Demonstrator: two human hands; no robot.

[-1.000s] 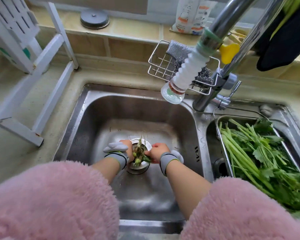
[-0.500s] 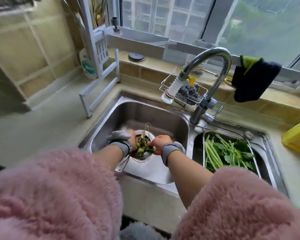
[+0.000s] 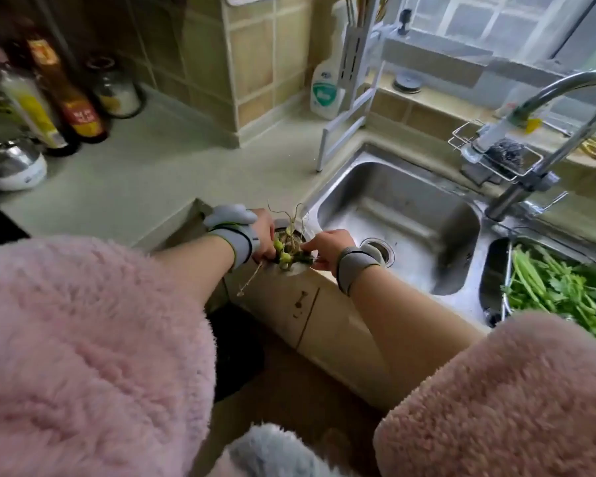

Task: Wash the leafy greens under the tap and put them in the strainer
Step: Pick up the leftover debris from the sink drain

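Both hands hold 1 round metal drain basket [image 3: 291, 244] of root scraps just outside the sink's [image 3: 398, 215] front-left corner: left hand [image 3: 264, 235] curls round its left rim, right hand [image 3: 327, 247] pinches its right rim. Leafy greens [image 3: 561, 290] lie in the strainer [image 3: 506, 297] right of the sink. Tap [image 3: 551, 132] arches behind the sink; no water visible.

- Pale green bench [image 3: 145, 173] wraps my steel sink [image 3: 403, 215].
- Bottles [image 3: 66, 98], jar [image 3: 117, 91], white cooker [image 3: 12, 170] far left.
- Spray bottle [image 3: 326, 91] in the corner.
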